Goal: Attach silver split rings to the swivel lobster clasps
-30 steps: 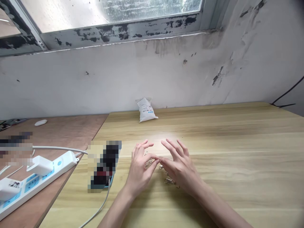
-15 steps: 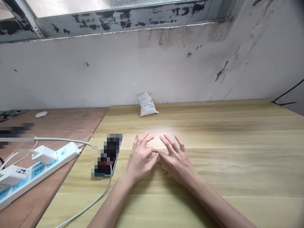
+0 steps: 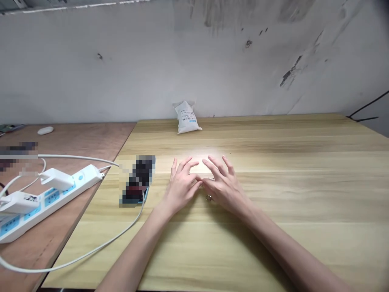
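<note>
Head-camera view of two bare hands over a light wood-grain tabletop (image 3: 273,138). The left hand (image 3: 181,188) and right hand (image 3: 223,187) are close together, palms down and fingers spread, their inner fingers meeting or nearly so at the centre; neither hand is closed on anything. Small metal rings (image 3: 209,198) lie on the tabletop beneath and between the hands (mostly hidden by them, so their number cannot be told). Left of the left hand lies a pixelated object (image 3: 138,180) with a blue edge, just beside a white cable (image 3: 91,253). Farther off, a white sachet (image 3: 186,118) stands near a scuffed plaster wall (image 3: 194,61), and a white power strip (image 3: 51,202) with white plugs (image 3: 56,179) lies on an adjoining plywood table (image 3: 60,138)
</note>
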The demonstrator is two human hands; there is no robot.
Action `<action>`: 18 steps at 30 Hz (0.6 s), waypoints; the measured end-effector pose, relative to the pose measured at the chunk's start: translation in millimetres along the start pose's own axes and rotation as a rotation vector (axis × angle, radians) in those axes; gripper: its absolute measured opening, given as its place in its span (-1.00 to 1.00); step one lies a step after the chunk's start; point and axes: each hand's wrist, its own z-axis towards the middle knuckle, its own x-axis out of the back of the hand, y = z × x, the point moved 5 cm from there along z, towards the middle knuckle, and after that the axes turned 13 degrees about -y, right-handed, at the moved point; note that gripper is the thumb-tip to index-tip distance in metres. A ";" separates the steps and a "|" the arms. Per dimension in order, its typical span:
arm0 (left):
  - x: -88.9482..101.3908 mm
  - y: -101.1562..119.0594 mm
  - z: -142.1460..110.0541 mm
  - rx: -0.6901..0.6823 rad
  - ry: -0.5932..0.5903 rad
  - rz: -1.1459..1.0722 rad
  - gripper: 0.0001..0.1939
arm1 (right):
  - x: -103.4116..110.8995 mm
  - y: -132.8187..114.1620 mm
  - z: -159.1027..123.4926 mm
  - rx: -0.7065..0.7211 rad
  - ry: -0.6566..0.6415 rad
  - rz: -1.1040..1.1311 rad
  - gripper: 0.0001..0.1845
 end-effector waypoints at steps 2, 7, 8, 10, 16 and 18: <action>-0.4 -1.7 0.4 0.006 -0.024 -0.006 -0.84 | 1.3 0.0 0.4 0.003 0.014 -0.001 -0.90; -3.6 -9.4 1.3 0.021 -0.066 -0.066 -0.84 | 2.8 -2.5 1.4 0.040 0.050 0.004 -0.84; -4.5 -11.8 1.4 0.036 -0.071 -0.087 -0.85 | 3.3 -2.8 1.4 0.045 0.065 0.004 -0.85; -5.2 -17.0 1.4 0.074 -0.068 -0.119 -0.85 | 4.3 -2.5 1.2 0.039 0.097 -0.002 -0.87; -0.8 -17.2 0.4 0.055 -0.040 -0.099 -0.84 | 3.2 1.3 0.3 0.033 0.084 -0.044 -0.85; 0.5 -13.6 0.3 0.044 -0.022 -0.084 -0.85 | 2.2 3.1 0.0 0.026 0.072 -0.052 -0.85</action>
